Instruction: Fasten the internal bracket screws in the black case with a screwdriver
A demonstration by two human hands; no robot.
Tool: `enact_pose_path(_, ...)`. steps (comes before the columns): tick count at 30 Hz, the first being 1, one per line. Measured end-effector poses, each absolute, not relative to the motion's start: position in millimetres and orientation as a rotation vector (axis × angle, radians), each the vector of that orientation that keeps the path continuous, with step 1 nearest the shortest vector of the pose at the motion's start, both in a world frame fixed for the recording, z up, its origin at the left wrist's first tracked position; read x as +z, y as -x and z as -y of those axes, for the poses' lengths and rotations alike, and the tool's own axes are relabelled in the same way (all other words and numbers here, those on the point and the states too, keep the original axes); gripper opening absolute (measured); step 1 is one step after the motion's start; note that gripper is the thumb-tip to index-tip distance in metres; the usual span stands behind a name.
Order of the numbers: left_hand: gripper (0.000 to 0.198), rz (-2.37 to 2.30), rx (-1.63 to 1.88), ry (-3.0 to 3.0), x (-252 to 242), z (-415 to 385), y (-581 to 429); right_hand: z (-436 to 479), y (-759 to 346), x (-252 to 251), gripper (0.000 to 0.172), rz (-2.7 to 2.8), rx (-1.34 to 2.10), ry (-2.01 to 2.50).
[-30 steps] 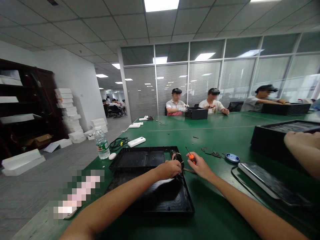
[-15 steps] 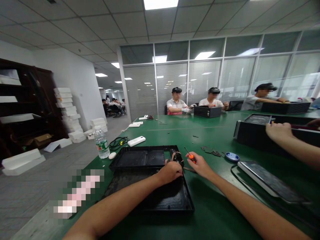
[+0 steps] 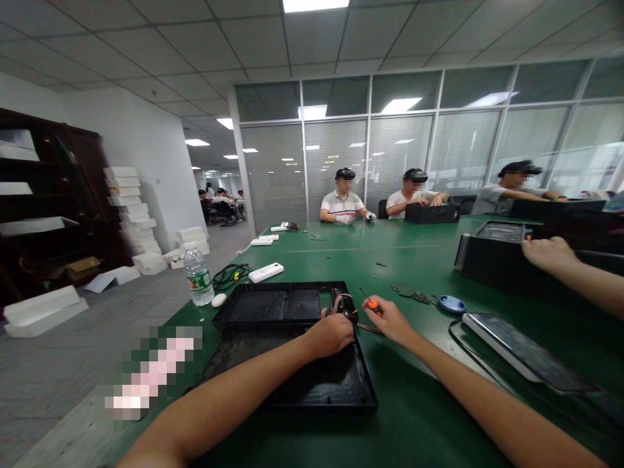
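My right hand [image 3: 387, 320] is closed round the orange and black handle of a screwdriver [image 3: 373, 304]; its thin shaft points up and to the left. Fingers curled, my left hand [image 3: 330, 335] rests at the right side of an open black plastic case. What those fingers grip is hidden. The case's near half [image 3: 336, 387] lies flat in front of me, partly under my left forearm. Beyond it is the far half [image 3: 263, 307], a framed black panel. A bundle of reddish and pale wires [image 3: 345, 303] with a dark part sits just past my left hand.
A water bottle [image 3: 198, 278], a white computer mouse [image 3: 219, 299] and a white power strip [image 3: 266, 272] stand left and behind. To the right lie a blue round dish [image 3: 452, 304] and a tablet-like device [image 3: 526, 351]. A co-worker's hand [image 3: 550, 255] touches a black computer case [image 3: 492, 260].
My hands and the screwdriver are almost still. Across the table, one person's gloved hands have moved apart, and the black box before the neighbouring person has shifted right.
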State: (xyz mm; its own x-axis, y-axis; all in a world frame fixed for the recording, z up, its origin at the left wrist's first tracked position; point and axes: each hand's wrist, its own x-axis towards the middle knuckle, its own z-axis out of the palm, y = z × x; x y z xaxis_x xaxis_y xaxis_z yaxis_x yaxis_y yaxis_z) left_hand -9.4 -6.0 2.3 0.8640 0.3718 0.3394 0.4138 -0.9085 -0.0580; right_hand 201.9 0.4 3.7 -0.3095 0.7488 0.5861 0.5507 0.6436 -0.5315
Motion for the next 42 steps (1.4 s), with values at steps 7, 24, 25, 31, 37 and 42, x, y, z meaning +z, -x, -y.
enact_pose_path(7,0.017,0.433,-0.435,2.837,2.6,0.6,11.8,-1.1,-203.2,3.8,0.016,2.030,0.422,1.010)
enact_pose_path(24,0.013,0.574,-0.567,3.106,4.8,-1.7,15.5,-3.8,-230.2,32.3,0.031,1.425,1.080,0.784)
enact_pose_path(25,0.010,0.630,-0.569,3.105,5.0,-1.4,15.5,-4.4,-230.9,32.1,0.031,1.401,1.074,0.765)
enact_pose_path(31,0.018,0.951,-0.629,3.039,7.4,5.9,16.1,-2.7,-222.3,29.9,0.032,1.448,0.846,0.925)
enact_pose_path(37,0.036,0.911,-0.703,3.083,5.2,7.7,15.6,11.3,-207.7,29.3,0.025,1.736,0.319,0.996)
enact_pose_path(42,0.028,0.879,-0.698,3.079,2.4,4.5,15.1,18.6,-205.4,32.7,0.022,1.889,0.160,1.004)
